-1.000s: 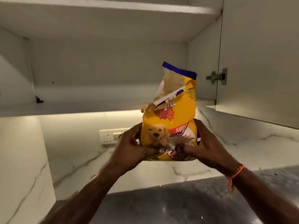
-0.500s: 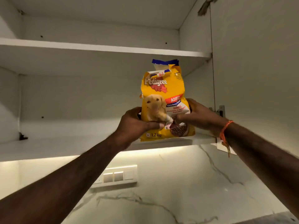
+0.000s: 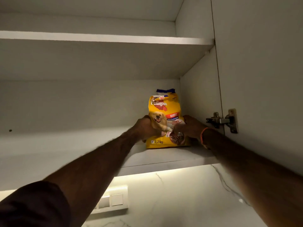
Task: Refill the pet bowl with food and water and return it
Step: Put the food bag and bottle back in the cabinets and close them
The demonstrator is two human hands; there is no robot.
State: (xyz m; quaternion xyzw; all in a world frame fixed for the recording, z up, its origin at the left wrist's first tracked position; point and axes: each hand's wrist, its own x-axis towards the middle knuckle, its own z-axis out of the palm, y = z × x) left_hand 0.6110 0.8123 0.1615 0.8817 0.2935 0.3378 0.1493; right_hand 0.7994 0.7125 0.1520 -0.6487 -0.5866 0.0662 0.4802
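I see the yellow dog food bag (image 3: pixel 165 118) standing upright on the lower cabinet shelf (image 3: pixel 164 155), right of centre in the frame, close to the cabinet's right inner wall. Its blue folded top sits at the upper end and the "1.2 kg" print shows near its bottom edge, which rests on the shelf surface.

My left hand (image 3: pixel 146 128) wraps the bag's left side at about mid-height, fingers curled across the front near the printed dog. My right hand (image 3: pixel 188 126) clasps the right side at the same height, fingers bent over the front just above the printed bowl of kibble. Each grip is closed around the bag, one on either flank. An orange thread (image 3: pixel 202 135) circles the right wrist, and a dark sleeve (image 3: pixel 32 205) fills the lower left corner.

Above, a second shelf (image 3: pixel 105 37) crosses the upper part of the frame. The open cabinet door (image 3: pixel 262 79) takes up the right side, with a metal hinge (image 3: pixel 221 120) at mid-height. Below the cabinet, a lit marble wall (image 3: pixel 180 194) runs along the bottom, carrying a white switch plate (image 3: pixel 113 200) at lower centre.
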